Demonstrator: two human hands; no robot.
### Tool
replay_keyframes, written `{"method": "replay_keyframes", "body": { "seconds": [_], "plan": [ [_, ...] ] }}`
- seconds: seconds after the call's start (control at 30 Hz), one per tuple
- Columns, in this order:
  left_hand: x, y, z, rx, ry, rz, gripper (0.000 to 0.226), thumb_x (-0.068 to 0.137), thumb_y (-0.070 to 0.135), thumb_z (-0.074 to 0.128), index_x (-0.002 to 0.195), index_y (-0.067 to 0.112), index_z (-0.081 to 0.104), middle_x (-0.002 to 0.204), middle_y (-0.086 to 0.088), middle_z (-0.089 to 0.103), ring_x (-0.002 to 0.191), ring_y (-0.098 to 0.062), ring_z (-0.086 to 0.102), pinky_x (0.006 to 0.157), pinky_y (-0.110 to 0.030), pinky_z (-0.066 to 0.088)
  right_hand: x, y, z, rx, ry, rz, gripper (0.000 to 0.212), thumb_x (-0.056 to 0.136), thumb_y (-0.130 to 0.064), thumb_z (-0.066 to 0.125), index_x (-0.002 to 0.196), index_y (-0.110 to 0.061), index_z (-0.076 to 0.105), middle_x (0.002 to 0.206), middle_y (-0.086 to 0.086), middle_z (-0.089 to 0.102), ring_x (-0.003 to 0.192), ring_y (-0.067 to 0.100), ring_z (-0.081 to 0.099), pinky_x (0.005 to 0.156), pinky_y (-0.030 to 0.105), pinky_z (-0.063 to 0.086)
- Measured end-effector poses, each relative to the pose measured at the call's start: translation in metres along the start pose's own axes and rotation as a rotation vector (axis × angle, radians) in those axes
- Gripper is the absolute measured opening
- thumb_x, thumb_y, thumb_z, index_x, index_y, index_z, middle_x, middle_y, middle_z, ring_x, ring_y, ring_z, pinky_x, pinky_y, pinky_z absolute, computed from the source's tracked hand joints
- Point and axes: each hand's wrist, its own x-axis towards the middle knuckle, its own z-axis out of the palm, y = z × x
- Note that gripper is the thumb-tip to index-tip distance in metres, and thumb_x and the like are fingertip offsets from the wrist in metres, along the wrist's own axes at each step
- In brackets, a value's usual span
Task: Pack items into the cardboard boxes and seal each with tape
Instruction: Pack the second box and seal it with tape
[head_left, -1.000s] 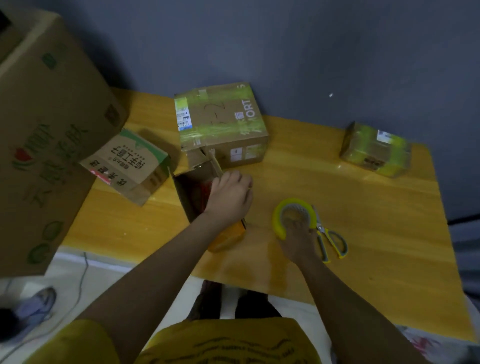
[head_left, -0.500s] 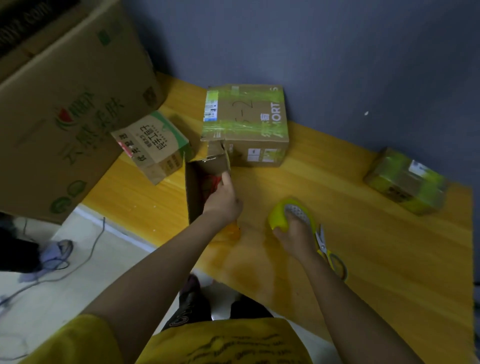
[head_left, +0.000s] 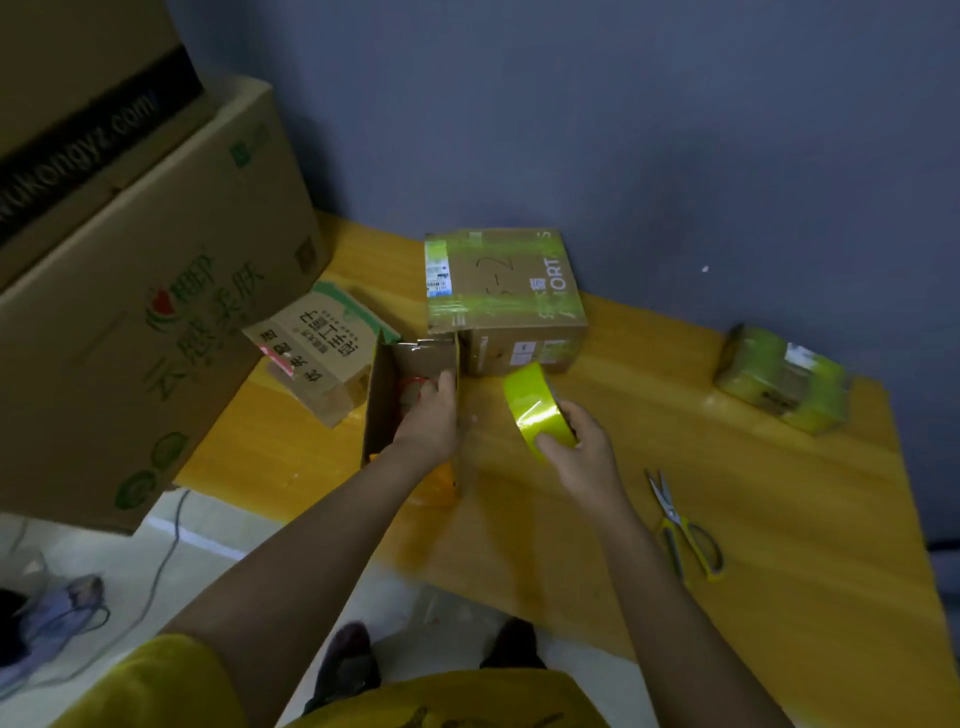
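The open box (head_left: 387, 395) stands at the bench (head_left: 779, 519) near-left edge. A taped box (head_left: 504, 296) sits at its 1 o'clock, touching; a tilted carton (head_left: 322, 348) at 10 o'clock. Scissors (head_left: 683, 525) lie at 4 o'clock, well apart; a parcel (head_left: 782, 379) at 3 o'clock.

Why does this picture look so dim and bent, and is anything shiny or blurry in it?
Head view: low light leaves the whole scene dark and grainy; the wide lens bows the table edges and the big carton; glare streaks the tape roll in the right hand and the taped box; forearms and floor at the bottom look smeared.
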Motion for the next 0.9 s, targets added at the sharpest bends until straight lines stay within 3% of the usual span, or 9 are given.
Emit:
{"method": "replay_keyframes", "body": {
  "seconds": [0.07, 0.13, 0.27, 0.4, 0.53, 0.63, 0.77, 0.9],
  "plan": [
    [-0.003, -0.006, -0.014, -0.033, 0.012, 0.106, 0.05, 0.095, 0.022, 0.056, 0.139, 0.016, 0.033, 0.135, -0.013, 0.035, 0.126, -0.034, 0.037, 0.1, -0.043, 0.039, -0.01, -0.011, 0.015, 0.003, 0.067, -0.012, 0.035, 0.085, 0.004, 0.061, 0.108, -0.022, 0.058, 0.084, -0.003, 0.061, 0.071, 0.011, 0.053, 0.056, 0.014, 0.04],
    [-0.013, -0.009, -0.033, -0.085, -0.011, 0.304, 0.05, 0.092, 0.011, 0.052, 0.139, 0.018, 0.039, 0.133, -0.008, 0.035, 0.127, -0.029, 0.031, 0.102, -0.037, 0.035, -0.024, -0.02, 0.031, -0.018, 0.136, -0.035, 0.034, 0.084, 0.002, 0.063, 0.11, -0.019, 0.059, 0.083, -0.004, 0.061, 0.066, 0.004, 0.052, 0.055, 0.013, 0.039],
    [-0.041, -0.007, -0.07, -0.287, -0.132, 0.579, 0.042, 0.09, 0.006, 0.052, 0.129, 0.022, 0.051, 0.125, 0.003, 0.042, 0.123, -0.016, 0.031, 0.102, -0.03, 0.032, -0.053, -0.036, 0.063, -0.038, 0.298, -0.092, 0.03, 0.082, -0.006, 0.066, 0.106, -0.023, 0.06, 0.081, -0.006, 0.062, 0.06, -0.002, 0.048, 0.056, 0.014, 0.039],
    [-0.058, -0.013, -0.09, -0.334, -0.089, 0.694, 0.017, 0.094, 0.029, 0.058, 0.108, 0.021, 0.062, 0.097, 0.016, 0.047, 0.113, -0.016, 0.045, 0.097, -0.031, 0.038, -0.079, -0.05, 0.09, -0.068, 0.325, -0.097, 0.026, 0.086, -0.006, 0.063, 0.101, -0.027, 0.059, 0.08, 0.005, 0.061, 0.058, 0.009, 0.044, 0.052, 0.024, 0.035],
    [-0.065, -0.022, -0.103, -0.35, -0.046, 0.767, 0.009, 0.095, 0.021, 0.057, 0.092, 0.014, 0.062, 0.088, 0.006, 0.053, 0.083, -0.008, 0.053, 0.079, -0.029, 0.044, -0.099, -0.059, 0.108, -0.077, 0.376, -0.084, 0.021, 0.084, -0.007, 0.063, 0.1, -0.022, 0.063, 0.076, 0.005, 0.06, 0.056, 0.01, 0.044, 0.051, 0.026, 0.034],
    [-0.07, -0.026, -0.111, -0.283, -0.066, 0.803, 0.012, 0.098, 0.021, 0.051, 0.094, 0.012, 0.059, 0.089, -0.002, 0.058, 0.081, -0.016, 0.054, 0.074, -0.036, 0.045, -0.107, -0.066, 0.114, -0.135, 0.394, -0.077, 0.015, 0.082, -0.012, 0.063, 0.095, -0.02, 0.064, 0.07, 0.002, 0.057, 0.051, 0.006, 0.042, 0.048, 0.024, 0.033],
    [-0.079, -0.025, -0.12, -0.127, -0.051, 0.865, 0.015, 0.1, 0.021, 0.046, 0.095, 0.011, 0.055, 0.088, 0.0, 0.055, 0.082, -0.018, 0.052, 0.069, -0.035, 0.041, -0.117, -0.07, 0.115, -0.234, 0.409, -0.066, 0.008, 0.088, -0.027, 0.063, 0.09, -0.019, 0.064, 0.065, -0.004, 0.056, 0.052, 0.005, 0.047, 0.048, 0.022, 0.033],
    [-0.082, -0.022, -0.126, -0.039, -0.022, 0.894, 0.013, 0.101, 0.02, 0.045, 0.091, 0.013, 0.051, 0.091, 0.0, 0.052, 0.087, -0.018, 0.049, 0.074, -0.036, 0.042, -0.12, -0.076, 0.112, -0.405, 0.414, -0.061, 0.029, 0.09, -0.043, 0.061, 0.084, -0.015, 0.065, 0.063, 0.002, 0.058, 0.057, 0.017, 0.052, 0.054, 0.036, 0.038]
  ]
}}
